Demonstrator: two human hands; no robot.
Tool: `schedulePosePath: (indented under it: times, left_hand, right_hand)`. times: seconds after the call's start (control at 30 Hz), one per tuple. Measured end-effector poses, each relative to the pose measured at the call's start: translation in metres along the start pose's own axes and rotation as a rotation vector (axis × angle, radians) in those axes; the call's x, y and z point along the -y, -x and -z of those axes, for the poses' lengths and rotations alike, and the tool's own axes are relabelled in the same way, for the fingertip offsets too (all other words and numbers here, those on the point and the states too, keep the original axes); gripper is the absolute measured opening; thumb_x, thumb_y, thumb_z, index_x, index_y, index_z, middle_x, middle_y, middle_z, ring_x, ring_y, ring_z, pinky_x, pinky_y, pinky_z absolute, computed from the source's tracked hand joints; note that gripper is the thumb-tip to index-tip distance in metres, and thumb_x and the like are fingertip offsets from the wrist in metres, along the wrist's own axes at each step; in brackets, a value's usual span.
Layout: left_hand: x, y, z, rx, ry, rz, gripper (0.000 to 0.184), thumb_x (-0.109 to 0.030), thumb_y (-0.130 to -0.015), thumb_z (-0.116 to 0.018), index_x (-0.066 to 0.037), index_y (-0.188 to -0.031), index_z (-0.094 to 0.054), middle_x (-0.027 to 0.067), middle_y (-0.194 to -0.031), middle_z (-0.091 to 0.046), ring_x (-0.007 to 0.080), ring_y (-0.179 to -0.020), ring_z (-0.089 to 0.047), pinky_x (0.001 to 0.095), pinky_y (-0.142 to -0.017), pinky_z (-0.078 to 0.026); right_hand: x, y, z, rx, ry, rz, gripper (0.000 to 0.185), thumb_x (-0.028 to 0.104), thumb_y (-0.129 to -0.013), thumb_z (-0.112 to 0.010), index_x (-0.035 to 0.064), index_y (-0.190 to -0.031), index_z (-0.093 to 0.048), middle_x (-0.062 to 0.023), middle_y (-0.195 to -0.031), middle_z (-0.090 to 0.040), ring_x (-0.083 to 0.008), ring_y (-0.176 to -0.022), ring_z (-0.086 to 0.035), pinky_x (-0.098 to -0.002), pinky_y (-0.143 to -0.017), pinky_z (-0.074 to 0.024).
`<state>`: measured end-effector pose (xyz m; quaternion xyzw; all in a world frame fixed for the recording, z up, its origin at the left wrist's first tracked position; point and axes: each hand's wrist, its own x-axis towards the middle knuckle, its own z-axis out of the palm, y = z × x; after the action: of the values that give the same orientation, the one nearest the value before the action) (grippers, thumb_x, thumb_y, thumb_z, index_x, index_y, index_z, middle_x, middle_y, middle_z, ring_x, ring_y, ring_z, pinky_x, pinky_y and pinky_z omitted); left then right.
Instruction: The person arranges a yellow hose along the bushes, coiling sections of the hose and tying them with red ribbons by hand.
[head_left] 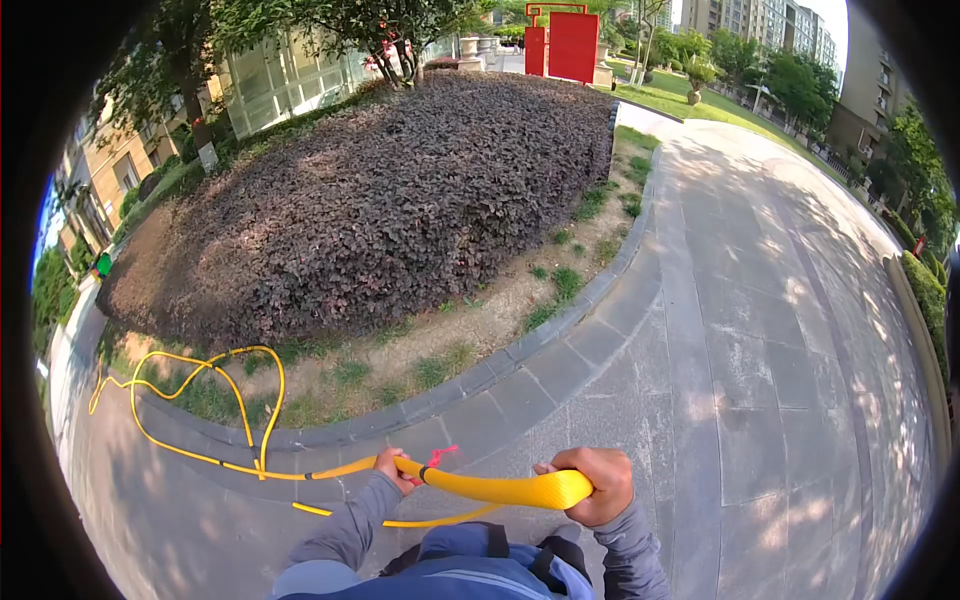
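A yellow hose (500,488) is stretched between my two hands in front of my body. My left hand (396,472) is wrapped round it, close to a dark band and a pink tie (440,456). On the right, my right hand (600,486) grips a bend of the hose with closed fingers. From my left hand the hose runs left along the paving and lies in loose loops by the hedge bed. Another stretch of it passes low behind my forearms, near my feet.
A dark purple hedge (400,200) fills the bed ahead, edged by a curved stone kerb (520,350). Grey paving (740,380) spreads to the right in dappled shade. Red panels (574,48) stand beyond the hedge. A green hedge (926,290) lines the far right.
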<state>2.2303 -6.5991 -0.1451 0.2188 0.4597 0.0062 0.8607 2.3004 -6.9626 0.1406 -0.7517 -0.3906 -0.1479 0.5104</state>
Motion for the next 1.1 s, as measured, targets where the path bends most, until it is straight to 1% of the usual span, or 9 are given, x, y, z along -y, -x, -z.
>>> schedulePosePath:
  times: [0.17,0.23,0.37,0.5,0.57,0.73,0.8,0.97,1.1]
  left_hand:
    - [0.070,0.032,-0.104,-0.137,0.044,-0.116,0.014,-0.021,-0.079,-0.053,-0.013,-0.071,-0.047,0.0018,-0.059,-0.047,0.0151,-0.041,-0.034,0.0278,-0.036,-0.027]
    - [0.085,0.034,-0.139,-0.086,0.087,-0.154,0.016,-0.023,-0.078,-0.054,-0.013,-0.068,-0.047,0.0017,-0.058,-0.046,0.0150,-0.041,-0.033,0.0283,-0.038,-0.028]
    - [0.129,0.001,-0.204,-0.186,0.123,-0.166,0.017,-0.023,-0.078,-0.054,-0.012,-0.067,-0.047,0.0012,-0.058,-0.046,0.0150,-0.040,-0.032,0.0287,-0.040,-0.030]
    - [0.187,-0.060,-0.290,-0.273,0.186,-0.183,0.016,-0.023,-0.079,-0.054,-0.012,-0.069,-0.047,0.0011,-0.059,-0.046,0.0150,-0.040,-0.032,0.0282,-0.038,-0.028]
    - [0.214,-0.097,-0.346,-0.192,0.175,-0.175,0.015,-0.022,-0.081,-0.053,-0.011,-0.071,-0.047,0.0016,-0.059,-0.046,0.0150,-0.041,-0.033,0.0278,-0.037,-0.026]
    - [0.262,-0.139,-0.518,-0.243,0.139,-0.217,0.015,-0.022,-0.082,-0.055,-0.010,-0.075,-0.049,0.0038,-0.062,-0.048,0.0148,-0.041,-0.037,0.0276,-0.035,-0.025]
    - [0.276,-0.147,-0.576,-0.206,0.165,-0.283,0.015,-0.020,-0.082,-0.056,-0.009,-0.075,-0.049,0.0041,-0.063,-0.050,0.0144,-0.042,-0.038,0.0276,-0.034,-0.024]
    - [0.318,-0.154,-0.691,-0.155,0.308,-0.457,0.013,-0.019,-0.083,-0.058,-0.008,-0.079,-0.051,0.0039,-0.066,-0.051,0.0134,-0.042,-0.039,0.0260,-0.034,-0.024]
    - [0.378,-0.139,-0.780,-0.041,0.355,-0.613,0.015,-0.021,-0.085,-0.059,-0.009,-0.080,-0.052,0.0028,-0.069,-0.054,0.0121,-0.046,-0.039,0.0243,-0.036,-0.024]
  right_hand:
    - [-0.078,-0.043,0.112,0.081,-0.141,-0.022,0.017,0.012,-0.072,-0.076,0.0053,-0.075,-0.061,-0.0092,-0.058,-0.058,-0.0261,-0.049,-0.059,-0.0302,-0.047,-0.0448]
    - [-0.108,-0.058,0.145,0.217,-0.219,0.023,0.017,0.012,-0.069,-0.075,0.0056,-0.077,-0.062,-0.0086,-0.060,-0.058,-0.0261,-0.052,-0.060,-0.0309,-0.049,-0.0458]
    - [-0.196,-0.070,0.199,0.272,-0.316,0.041,0.019,0.011,-0.064,-0.073,0.0061,-0.078,-0.062,-0.0096,-0.063,-0.059,-0.0266,-0.055,-0.060,-0.0324,-0.051,-0.0466]
    - [-0.296,-0.096,0.266,0.345,-0.297,0.043,0.019,0.012,-0.065,-0.074,0.0057,-0.079,-0.063,-0.0099,-0.066,-0.061,-0.0261,-0.057,-0.062,-0.0314,-0.052,-0.0482]
    - [-0.342,-0.120,0.308,0.356,-0.269,-0.040,0.018,0.013,-0.067,-0.073,0.0045,-0.079,-0.063,-0.0102,-0.069,-0.064,-0.0259,-0.060,-0.064,-0.0303,-0.054,-0.0500]
    - [-0.430,-0.179,0.427,0.465,-0.178,-0.043,0.035,0.025,-0.067,-0.081,0.0027,-0.086,-0.062,-0.0109,-0.072,-0.066,-0.0227,-0.061,-0.066,-0.0282,-0.056,-0.0511]
    - [-0.461,-0.197,0.469,0.368,-0.135,0.001,0.051,0.040,-0.062,-0.084,0.0026,-0.088,-0.062,-0.0109,-0.073,-0.067,-0.0212,-0.063,-0.067,-0.0280,-0.057,-0.0514]
    - [-0.601,-0.206,0.560,0.207,-0.077,-0.143,0.066,0.057,-0.053,-0.082,0.0025,-0.085,-0.060,-0.0073,-0.068,-0.062,-0.0170,-0.060,-0.060,-0.0276,-0.056,-0.0470]
    - [-0.728,-0.229,0.638,0.279,-0.083,-0.181,0.072,0.063,-0.057,-0.077,0.0001,-0.085,-0.058,-0.0060,-0.070,-0.057,-0.0155,-0.064,-0.057,-0.0273,-0.058,-0.0442]
